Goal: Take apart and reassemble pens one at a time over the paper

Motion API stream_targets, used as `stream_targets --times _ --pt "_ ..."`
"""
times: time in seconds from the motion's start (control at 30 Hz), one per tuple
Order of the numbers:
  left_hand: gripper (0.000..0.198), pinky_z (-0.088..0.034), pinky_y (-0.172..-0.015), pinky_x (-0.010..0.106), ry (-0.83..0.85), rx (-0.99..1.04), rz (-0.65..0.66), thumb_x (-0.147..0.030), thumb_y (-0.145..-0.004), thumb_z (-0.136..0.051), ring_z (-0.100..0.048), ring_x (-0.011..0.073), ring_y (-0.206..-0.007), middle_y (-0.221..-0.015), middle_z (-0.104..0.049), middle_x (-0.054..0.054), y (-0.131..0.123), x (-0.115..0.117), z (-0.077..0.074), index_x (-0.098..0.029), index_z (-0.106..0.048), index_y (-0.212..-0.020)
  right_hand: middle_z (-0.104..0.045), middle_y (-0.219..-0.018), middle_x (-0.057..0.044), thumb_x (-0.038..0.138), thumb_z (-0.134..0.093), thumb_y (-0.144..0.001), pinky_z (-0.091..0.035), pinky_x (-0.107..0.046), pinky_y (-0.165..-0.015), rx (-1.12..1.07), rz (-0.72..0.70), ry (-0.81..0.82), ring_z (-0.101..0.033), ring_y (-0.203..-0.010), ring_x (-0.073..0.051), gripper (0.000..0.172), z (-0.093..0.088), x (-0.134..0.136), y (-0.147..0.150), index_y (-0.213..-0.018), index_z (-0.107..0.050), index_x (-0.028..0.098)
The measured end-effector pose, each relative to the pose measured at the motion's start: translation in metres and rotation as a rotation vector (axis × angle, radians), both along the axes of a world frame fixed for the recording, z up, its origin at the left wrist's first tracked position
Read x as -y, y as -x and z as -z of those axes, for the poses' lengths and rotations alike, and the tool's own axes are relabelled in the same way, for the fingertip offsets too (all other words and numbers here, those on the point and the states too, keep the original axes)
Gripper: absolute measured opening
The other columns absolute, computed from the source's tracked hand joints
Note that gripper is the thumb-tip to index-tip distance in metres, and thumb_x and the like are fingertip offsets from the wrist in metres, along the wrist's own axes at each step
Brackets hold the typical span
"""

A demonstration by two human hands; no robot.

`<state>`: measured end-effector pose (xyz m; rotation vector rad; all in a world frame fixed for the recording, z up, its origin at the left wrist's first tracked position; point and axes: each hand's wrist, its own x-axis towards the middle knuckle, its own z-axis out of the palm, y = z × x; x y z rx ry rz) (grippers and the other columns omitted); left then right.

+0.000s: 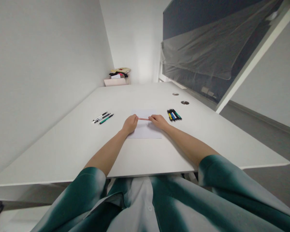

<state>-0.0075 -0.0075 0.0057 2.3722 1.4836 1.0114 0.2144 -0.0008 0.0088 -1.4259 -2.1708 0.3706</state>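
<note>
Both your forearms reach forward from the near edge of the white table (62, 154) and angle inward, so your hands meet over a sheet of white paper (145, 131) near the middle of the tabletop. Your left hand (130, 124) is closed into a loose fist over the paper's left edge, gripping one end of a thin pink rod (143, 119). Your right hand (158, 121) is curled the same way and grips the other end, with the back of the hand turned up. The rod lies level between your hands, just above the paper's far half; it is too small to tell exactly what it is. To the left, well beside your left hand, three pens (102, 118) lie side by side. To the right, just beyond your right hand, a tight bunch of pens with coloured grips (174, 114) lies slanted. Your green-and-white sleeves (212, 167) show at the near edge.
</note>
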Motion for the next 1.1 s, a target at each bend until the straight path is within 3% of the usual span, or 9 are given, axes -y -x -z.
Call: stream_targets --times 0.2,0.47,0.77,1.1 --pt "0.032 -0.035 -0.068 0.031 0.063 0.063 -0.049 -0.032 -0.099 -0.032 -0.047 0.0175 -0.065 -0.064 -0.049 0.001 0.0 -0.002 0.001 -0.023 -0.04 -0.07 -0.073 -0.089 -0.009 0.037 -0.034 -0.104 -0.033 -0.025 -0.068 0.193 -0.049 0.001 -0.063 -0.08 -0.019 0.044 -0.003 0.006 0.006 -0.097 -0.072 0.016" --pt "0.036 -0.031 -0.065 0.029 0.114 0.175 -0.036 -0.036 -0.097 -0.034 -0.041 0.0152 -0.064 -0.061 -0.043 -0.002 -0.002 -0.004 -0.002 -0.022 -0.037 -0.065 -0.074 -0.098 -0.012 0.038 -0.026 -0.107 -0.033 -0.028 -0.067 0.329 -0.048 0.006 -0.065 -0.085 -0.022 0.05 -0.009 0.011 0.009 -0.106 -0.071 0.016" --pt "0.038 -0.032 -0.065 0.029 0.174 0.251 -0.031 -0.042 -0.095 -0.038 -0.041 0.016 -0.063 -0.06 -0.043 -0.001 -0.002 -0.006 -0.003 -0.022 -0.039 -0.063 -0.074 -0.099 -0.013 0.039 -0.023 -0.107 -0.037 -0.028 -0.071 0.403 -0.021 -0.028 -0.067 -0.089 -0.023 0.052 -0.006 0.012 0.011 -0.112 -0.069 0.017" --pt "0.038 -0.036 -0.064 0.03 0.157 0.228 -0.032 -0.034 -0.097 -0.039 -0.044 0.0164 -0.064 -0.058 -0.045 0.0 0.0 -0.012 0.002 -0.022 -0.04 -0.061 -0.074 -0.1 -0.014 0.042 -0.023 -0.107 -0.039 -0.028 -0.073 0.436 -0.004 -0.03 -0.068 -0.091 -0.024 0.052 -0.005 0.011 0.012 -0.112 -0.068 0.017"
